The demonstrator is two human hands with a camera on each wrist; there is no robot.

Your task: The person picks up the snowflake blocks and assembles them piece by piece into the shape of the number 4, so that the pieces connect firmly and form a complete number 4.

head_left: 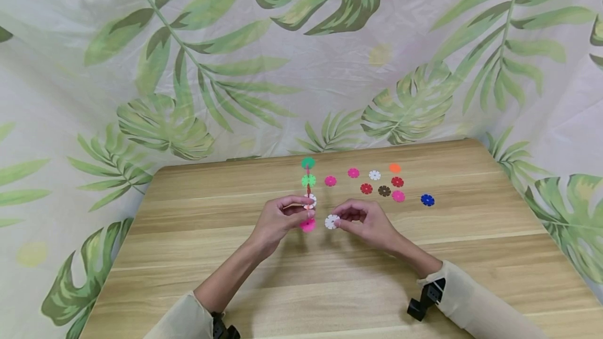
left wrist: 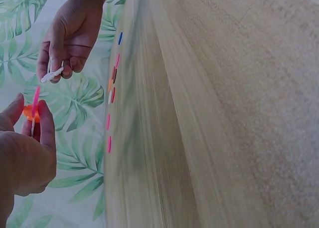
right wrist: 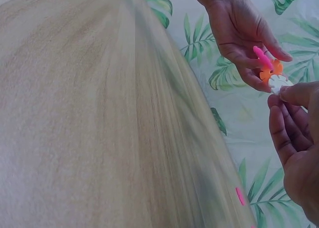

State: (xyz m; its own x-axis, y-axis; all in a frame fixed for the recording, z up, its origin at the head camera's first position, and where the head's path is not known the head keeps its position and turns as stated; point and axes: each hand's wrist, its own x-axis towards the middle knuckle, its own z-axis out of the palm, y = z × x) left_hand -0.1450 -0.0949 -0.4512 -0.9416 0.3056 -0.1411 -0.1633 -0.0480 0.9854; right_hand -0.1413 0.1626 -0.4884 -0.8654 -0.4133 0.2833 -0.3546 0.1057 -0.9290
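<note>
My left hand (head_left: pixel 278 221) pinches a chain of interlocked notched discs between thumb and fingers. At the chain's far end is a dark green disc (head_left: pixel 308 162); a light green disc (head_left: pixel 309 181) follows. Toward me come a white disc, partly behind my fingers, and an orange disc (right wrist: pixel 266 76). A pink disc (head_left: pixel 308 225) forms the near end. My right hand (head_left: pixel 369 225) pinches a loose white disc (head_left: pixel 332 222) by its edge, just right of the pink end. In the head view a small gap separates them.
Loose discs lie flat on the wooden table (head_left: pixel 188 266) beyond my right hand: several pink and red ones, a white disc (head_left: pixel 374 175), an orange disc (head_left: pixel 394 168), a brown disc (head_left: pixel 384 191) and a blue disc (head_left: pixel 427 200). A leaf-patterned cloth (head_left: pixel 330 67) hangs behind the table.
</note>
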